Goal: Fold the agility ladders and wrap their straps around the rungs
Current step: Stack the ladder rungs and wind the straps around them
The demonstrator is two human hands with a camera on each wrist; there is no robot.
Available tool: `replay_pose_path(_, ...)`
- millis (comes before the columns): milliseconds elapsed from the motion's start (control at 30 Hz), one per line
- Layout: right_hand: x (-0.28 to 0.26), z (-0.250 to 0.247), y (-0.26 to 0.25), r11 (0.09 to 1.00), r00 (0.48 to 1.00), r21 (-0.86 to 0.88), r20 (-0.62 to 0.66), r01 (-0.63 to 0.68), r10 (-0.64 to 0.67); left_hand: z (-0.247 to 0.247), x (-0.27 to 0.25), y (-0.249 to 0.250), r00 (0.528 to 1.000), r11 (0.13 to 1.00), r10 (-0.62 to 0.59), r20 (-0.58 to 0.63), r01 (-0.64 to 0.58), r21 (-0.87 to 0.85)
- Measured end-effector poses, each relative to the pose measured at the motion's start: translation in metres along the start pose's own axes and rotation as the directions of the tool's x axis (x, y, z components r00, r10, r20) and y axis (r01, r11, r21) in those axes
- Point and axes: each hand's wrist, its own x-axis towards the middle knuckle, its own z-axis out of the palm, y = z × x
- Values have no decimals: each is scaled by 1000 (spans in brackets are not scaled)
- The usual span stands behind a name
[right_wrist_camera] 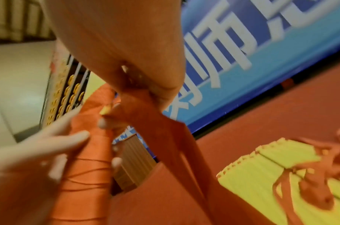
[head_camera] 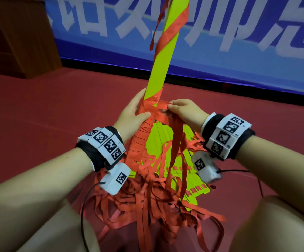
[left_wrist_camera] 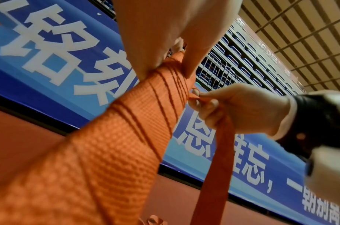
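A bundle of yellow-green rungs point(head_camera: 161, 66) stands tilted upward between my hands, its lower part bound in orange strap point(head_camera: 142, 135) and one turn spiralling higher up. My left hand point(head_camera: 133, 113) grips the wrapped bundle point(left_wrist_camera: 146, 103), thumb across the front. My right hand point(head_camera: 182, 110) pinches a loop of the orange strap point(left_wrist_camera: 223, 146) right beside the bundle; the strap point(right_wrist_camera: 165, 137) hangs down from its fingers. Under the hands lies a pile of more yellow-green rungs point(head_camera: 167, 142) with tangled orange straps point(head_camera: 147, 206).
I sit on a red floor point(head_camera: 38, 110) with my knees at the bottom corners. A blue banner point(head_camera: 238, 42) with white characters runs along the far wall. A wooden cabinet point(head_camera: 20, 37) stands at the back left. Black cables point(head_camera: 83, 215) trail from the wrist cameras.
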Motion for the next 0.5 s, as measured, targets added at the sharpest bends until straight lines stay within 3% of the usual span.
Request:
replay_pose_path(67,0,1,-3,986,997,149,-11,-78,80,5,2,-2,1000,998,13,6,-14,66)
replay_pose_path(233,1,-6,-6,972,991,198,-19,-128,134,14,12,-6,997,987,28,-68,-17,162)
replay_pose_path(433,-6,-2,-11,946,988,310,-81,-99,131,33,12,-6,993,983,47,-107,-27,180)
replay_pose_path(500,-7,2,-8,951,986,301,-120,-76,116,46,12,-5,993,997,-6,-114,15,74)
